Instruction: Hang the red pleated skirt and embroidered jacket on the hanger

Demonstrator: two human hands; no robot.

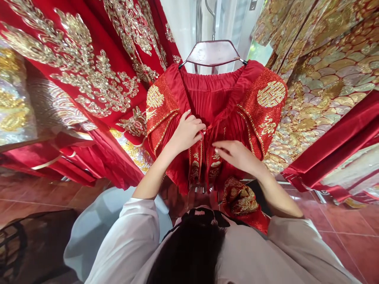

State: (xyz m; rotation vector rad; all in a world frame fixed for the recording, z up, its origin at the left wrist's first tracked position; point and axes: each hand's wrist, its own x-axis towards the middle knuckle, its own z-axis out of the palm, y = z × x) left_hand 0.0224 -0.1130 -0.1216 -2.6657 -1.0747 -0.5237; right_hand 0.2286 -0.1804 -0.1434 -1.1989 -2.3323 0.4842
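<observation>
A red pleated skirt [204, 98] with a gathered waistband and gold-embroidered panels hangs by its waist from a clip hanger [213, 53] in front of me. My left hand [189, 132] is at the skirt's front opening, its fingertips pinched on a thin red tie [209, 129] at the waist. Just right of and below that, my right hand [235, 154] hovers close to the skirt front. Its fingers are loosely bent and apart, with nothing visible in them. Part of the tie is hidden behind my left fingers.
Red garments with gold beading [97, 75] hang at the left, and a gold scale-patterned garment [331, 71] hangs at the right. A pale grey chair [89, 232] stands low at my left. Red and gold embroidered fabric [242, 199] lies by my right forearm. The floor [349, 244] is red tile.
</observation>
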